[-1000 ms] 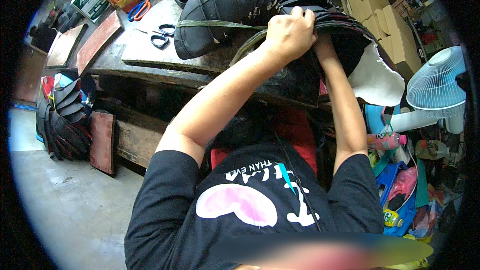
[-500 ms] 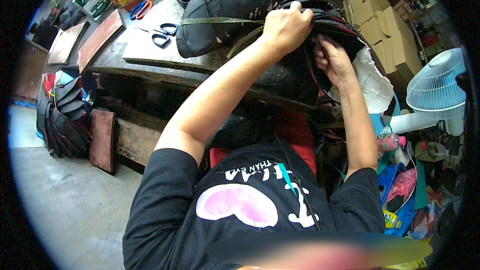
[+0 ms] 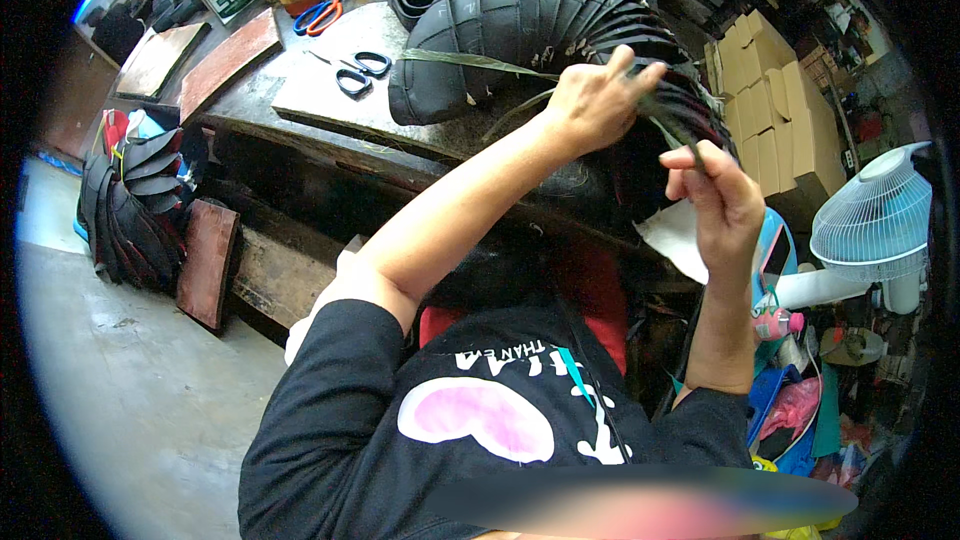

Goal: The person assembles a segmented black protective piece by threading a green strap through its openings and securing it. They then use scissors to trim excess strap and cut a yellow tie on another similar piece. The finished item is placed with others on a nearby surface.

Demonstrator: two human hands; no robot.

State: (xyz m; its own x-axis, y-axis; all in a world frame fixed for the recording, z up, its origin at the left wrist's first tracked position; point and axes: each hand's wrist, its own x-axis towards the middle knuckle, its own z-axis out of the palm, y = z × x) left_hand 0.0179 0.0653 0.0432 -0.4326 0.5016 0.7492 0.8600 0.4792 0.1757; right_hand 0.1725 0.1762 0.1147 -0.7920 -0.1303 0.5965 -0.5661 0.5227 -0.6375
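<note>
A long curved stack of black rubber pieces [image 3: 520, 25] lies on a dark workbench [image 3: 330, 115]. My left hand [image 3: 595, 100] rests on the near end of the stack, fingers curled over its edge. A thin green strap [image 3: 470, 62] runs along the stack up to this hand. My right hand [image 3: 725, 200] is held off the stack, just below and to the right of it. Its thumb and fingers pinch a thin dark strip [image 3: 672, 125] that leads back to the stack.
Black scissors [image 3: 362, 70] and orange-handled scissors [image 3: 318, 15] lie on the bench beside wooden boards [image 3: 225, 60]. Another black rubber bundle [image 3: 135, 200] sits on the floor at left. Cardboard boxes [image 3: 775, 110] and a white fan [image 3: 870, 230] stand at right.
My right hand has come away from the stack, down and toward me, drawing the thin strip with it. My left hand has stayed on the stack's end.
</note>
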